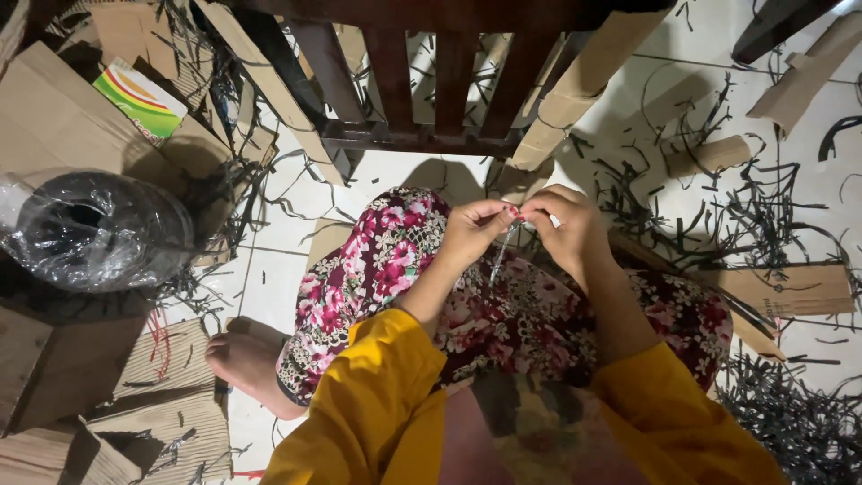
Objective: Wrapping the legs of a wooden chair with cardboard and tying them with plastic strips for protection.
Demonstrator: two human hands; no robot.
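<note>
Two yellow sleeves (377, 395) were seen at the bottom, nearest the camera. A flowered skirt (395, 260) was spread over the folded knees, and a bare foot (242, 359) was tucked out to the left on the floor (260, 287).

Above the lap, the two hands were held close together, almost touching. The left hand (471, 232) was pinched shut on the top of a thin strip (501, 256). The right hand (561, 224) was pinched on the same strip from the other side. The strip was let hang down between the hands, over the skirt. Its lower end was hard to make out.

Cardboard (162, 386) was laid at the lower left corner of the floor. A black roll (90, 229) wrapped in clear plastic was set on more cardboard at the left edge. Dark scraps (754, 216) were scattered over the floor on the right, and a thick heap was piled at the lower right corner.

Farther off, a dark wooden frame (422, 99) with bars was stood at the top edge. A green and yellow box (139, 99) was left near the top left corner.
</note>
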